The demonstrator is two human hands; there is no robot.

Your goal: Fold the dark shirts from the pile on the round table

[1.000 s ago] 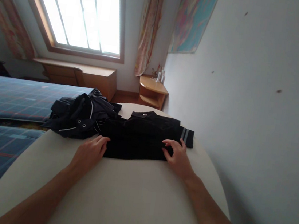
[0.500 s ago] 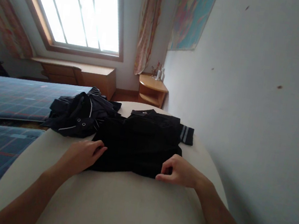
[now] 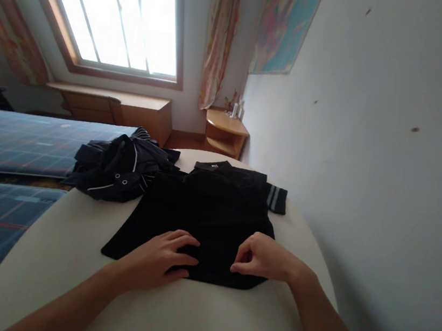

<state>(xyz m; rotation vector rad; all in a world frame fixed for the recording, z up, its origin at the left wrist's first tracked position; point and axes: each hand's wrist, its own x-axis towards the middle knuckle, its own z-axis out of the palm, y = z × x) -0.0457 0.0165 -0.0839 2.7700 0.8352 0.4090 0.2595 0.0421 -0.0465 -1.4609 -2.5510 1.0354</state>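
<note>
A black collared shirt (image 3: 198,217) lies spread on the round white table (image 3: 144,318), its hem toward me. A sleeve end with two grey stripes (image 3: 277,199) sticks out at its far right. My left hand (image 3: 166,258) rests over the lower middle of the shirt, fingers apart and stretched to the right. At the lower right of the shirt, my right hand (image 3: 260,256) is closed in a pinch on the fabric. Part of the hem is hidden under my left hand.
A heap of dark clothes (image 3: 118,168) with white piping lies at the table's far left edge. Two blue plaid mattresses (image 3: 36,144) are to the left. A white wall (image 3: 385,182) stands close on the right. Beyond the table is a corner shelf (image 3: 226,123).
The shirt's lower part now spreads wider and closer to me. My left hand has let go of its left side and moved right, opening over the middle. My right hand has barely moved.
</note>
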